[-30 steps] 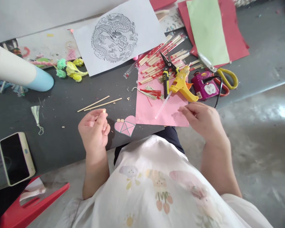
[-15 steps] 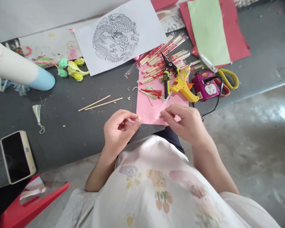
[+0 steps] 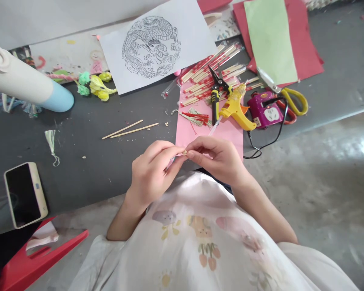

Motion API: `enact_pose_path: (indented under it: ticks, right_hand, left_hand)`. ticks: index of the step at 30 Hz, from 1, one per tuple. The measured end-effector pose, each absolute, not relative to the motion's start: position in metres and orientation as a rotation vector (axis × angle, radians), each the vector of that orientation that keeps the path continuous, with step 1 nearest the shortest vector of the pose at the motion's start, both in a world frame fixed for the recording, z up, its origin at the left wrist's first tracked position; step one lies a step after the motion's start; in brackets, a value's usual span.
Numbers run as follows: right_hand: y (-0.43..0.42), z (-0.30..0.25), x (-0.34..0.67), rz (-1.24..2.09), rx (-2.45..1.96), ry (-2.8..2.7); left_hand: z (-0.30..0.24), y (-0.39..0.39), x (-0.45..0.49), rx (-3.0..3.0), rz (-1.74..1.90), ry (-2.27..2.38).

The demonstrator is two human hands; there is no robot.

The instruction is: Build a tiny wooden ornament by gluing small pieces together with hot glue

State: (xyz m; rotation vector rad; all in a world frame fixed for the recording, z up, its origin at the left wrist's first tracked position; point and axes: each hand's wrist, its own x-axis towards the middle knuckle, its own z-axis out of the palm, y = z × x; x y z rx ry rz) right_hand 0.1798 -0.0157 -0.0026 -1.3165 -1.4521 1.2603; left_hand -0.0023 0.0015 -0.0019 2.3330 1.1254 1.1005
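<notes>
My left hand [image 3: 156, 167] pinches a small pale yellowish piece [image 3: 185, 153] between thumb and fingertips, too small to name. On its other side my right hand [image 3: 216, 158] closes thumb and forefinger against the same piece, so the fingertips of both hands meet over the near edge of the pink paper [image 3: 230, 141]. Just beyond my right hand lies a yellow hot glue gun [image 3: 235, 109], a clear glue stick [image 3: 214, 127] at its back end. A red and pale green tassel [image 3: 197, 117] rests on the pink paper. Two thin wooden sticks [image 3: 133, 130] lie left of it.
Packaged chopsticks [image 3: 200, 87], black-and-yellow pliers [image 3: 215, 101], scissors [image 3: 294, 101] and a purple power socket [image 3: 267, 111] crowd the right. A dragon drawing [image 3: 153, 46] is at the back. Leftward are a pale tassel [image 3: 50, 141], a phone [image 3: 26, 194] and a bottle [image 3: 33, 81].
My right hand has moved left from beside the glue stick to my left hand, and its fingertips now touch the small piece. The view has shifted slightly.
</notes>
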Motion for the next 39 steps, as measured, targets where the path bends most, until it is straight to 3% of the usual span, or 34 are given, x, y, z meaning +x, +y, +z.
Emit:
enact_pose_path:
  ticks: [9,39]
  right_hand:
    - [-0.015,-0.006,0.18,1.583,-1.193,-1.178]
    - [-0.016,0.005,0.182,1.612,-1.177,-1.251]
  left_hand:
    - [-0.003,0.004,-0.005,2.202,1.11,1.077]
    - [-0.012,0.004,-0.005,2.049,1.201,0.885]
